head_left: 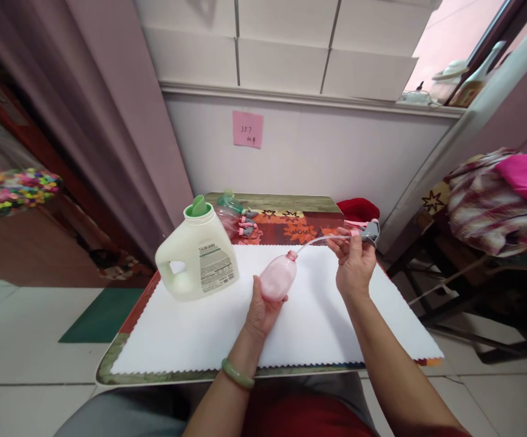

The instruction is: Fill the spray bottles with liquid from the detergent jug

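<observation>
Cradling a rounded translucent pink plastic bottle [277, 279] above the sheet: left hand [263, 312], fingers curled under the body, thumb along its near left side, smooth pale green bangle [237, 374] on that wrist. Bottle is glossy, egg-shaped, with a short ringed neck, uncapped. Right hand [356, 264] pinches a gray-and-pink plastic trigger spray head [370, 232] between thumb and fingers. Thin clear flexible tube [320, 240] arcs left from it down to the bottle's mouth; can't tell if the tip is inside. Bottle's long axis is tilted, mouth up, away and to the right, base down toward the left palm. Left of it, apart, an off-white plastic jug [189, 262] stands upright: moulded loop handle, green spout [198, 206] in its neck, dark printed label. Behind the jug, a translucent pink bottle [227, 221] and a translucent green bottle [229, 200] lie close together, gray and pink spray parts beside them. Surface: matte white sheet [172, 340] with scalloped edges, over a printed red-and-wood-look table [300, 202]. Room: pale wall [318, 145] with pink paper note [248, 129], folded mauve curtain [122, 91] at left, plaid cloth [479, 206] at right, tiled floor [27, 358].
</observation>
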A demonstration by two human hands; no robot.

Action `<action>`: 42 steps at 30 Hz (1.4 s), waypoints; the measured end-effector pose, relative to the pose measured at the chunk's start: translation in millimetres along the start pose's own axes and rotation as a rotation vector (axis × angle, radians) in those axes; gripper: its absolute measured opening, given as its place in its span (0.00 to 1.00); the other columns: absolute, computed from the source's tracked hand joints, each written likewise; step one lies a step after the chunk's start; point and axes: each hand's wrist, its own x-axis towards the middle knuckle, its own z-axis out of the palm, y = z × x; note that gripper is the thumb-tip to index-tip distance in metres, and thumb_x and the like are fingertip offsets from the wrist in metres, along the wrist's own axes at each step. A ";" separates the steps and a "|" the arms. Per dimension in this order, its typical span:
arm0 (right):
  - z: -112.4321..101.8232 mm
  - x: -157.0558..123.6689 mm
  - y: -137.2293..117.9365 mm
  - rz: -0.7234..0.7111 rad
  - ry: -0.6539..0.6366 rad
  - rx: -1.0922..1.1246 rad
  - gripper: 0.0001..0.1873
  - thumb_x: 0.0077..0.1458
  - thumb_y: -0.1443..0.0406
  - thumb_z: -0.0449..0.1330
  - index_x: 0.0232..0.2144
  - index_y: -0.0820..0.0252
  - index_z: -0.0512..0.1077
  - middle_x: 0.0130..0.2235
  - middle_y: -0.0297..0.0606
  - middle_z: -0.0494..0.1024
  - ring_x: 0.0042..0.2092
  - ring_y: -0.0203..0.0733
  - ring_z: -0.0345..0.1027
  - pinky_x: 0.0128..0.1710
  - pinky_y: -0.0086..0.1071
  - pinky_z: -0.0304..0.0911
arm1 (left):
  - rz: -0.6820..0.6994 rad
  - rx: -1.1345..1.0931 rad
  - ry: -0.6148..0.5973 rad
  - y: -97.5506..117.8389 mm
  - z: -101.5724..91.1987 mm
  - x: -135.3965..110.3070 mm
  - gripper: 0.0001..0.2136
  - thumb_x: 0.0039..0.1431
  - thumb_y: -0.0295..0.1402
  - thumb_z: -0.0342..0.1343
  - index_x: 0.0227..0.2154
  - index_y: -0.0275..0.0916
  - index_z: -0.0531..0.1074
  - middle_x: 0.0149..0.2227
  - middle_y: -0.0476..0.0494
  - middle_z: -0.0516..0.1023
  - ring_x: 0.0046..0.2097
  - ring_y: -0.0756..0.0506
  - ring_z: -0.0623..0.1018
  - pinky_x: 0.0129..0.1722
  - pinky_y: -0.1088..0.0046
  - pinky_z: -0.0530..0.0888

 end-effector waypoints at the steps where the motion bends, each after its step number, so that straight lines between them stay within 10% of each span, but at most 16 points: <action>1: -0.1 -0.9 1.2 -0.002 -0.005 -0.017 0.25 0.55 0.48 0.67 0.48 0.54 0.69 0.42 0.34 0.81 0.35 0.35 0.78 0.41 0.35 0.78 | 0.004 0.002 -0.006 -0.6 -0.2 0.4 0.36 0.58 0.58 0.60 0.60 0.36 0.70 0.55 0.31 0.78 0.43 0.41 0.81 0.28 0.71 0.78; 6: -2.5 -9.0 8.7 0.003 -0.111 -0.159 0.29 0.57 0.49 0.66 0.57 0.51 0.67 0.43 0.34 0.81 0.37 0.37 0.78 0.41 0.37 0.76 | 0.011 0.024 -0.039 -3.0 -1.0 1.5 0.35 0.58 0.60 0.58 0.59 0.37 0.72 0.59 0.31 0.76 0.43 0.41 0.80 0.27 0.72 0.77; 15: 2.3 -34.8 33.3 0.273 -0.482 -0.227 0.23 0.49 0.50 0.73 0.41 0.56 0.77 0.41 0.37 0.83 0.45 0.46 0.77 0.52 0.43 0.70 | -0.019 0.060 -0.012 -1.1 0.5 -1.8 0.32 0.59 0.60 0.57 0.54 0.37 0.75 0.52 0.32 0.80 0.41 0.41 0.80 0.28 0.71 0.76; 24: -0.8 -27.1 37.2 0.532 -0.490 -0.131 0.24 0.48 0.49 0.74 0.42 0.58 0.80 0.41 0.40 0.85 0.46 0.46 0.78 0.54 0.44 0.69 | -0.046 0.063 -0.026 3.8 8.4 -7.3 0.33 0.59 0.61 0.55 0.51 0.35 0.76 0.43 0.34 0.83 0.35 0.42 0.81 0.23 0.71 0.75; 42: -3.8 -24.7 43.4 0.443 -0.632 -0.148 0.18 0.56 0.53 0.68 0.45 0.56 0.78 0.41 0.40 0.83 0.49 0.51 0.77 0.55 0.46 0.66 | -0.066 0.157 -0.021 3.2 10.6 -10.5 0.37 0.62 0.63 0.47 0.51 0.30 0.76 0.38 0.32 0.84 0.29 0.41 0.81 0.21 0.70 0.73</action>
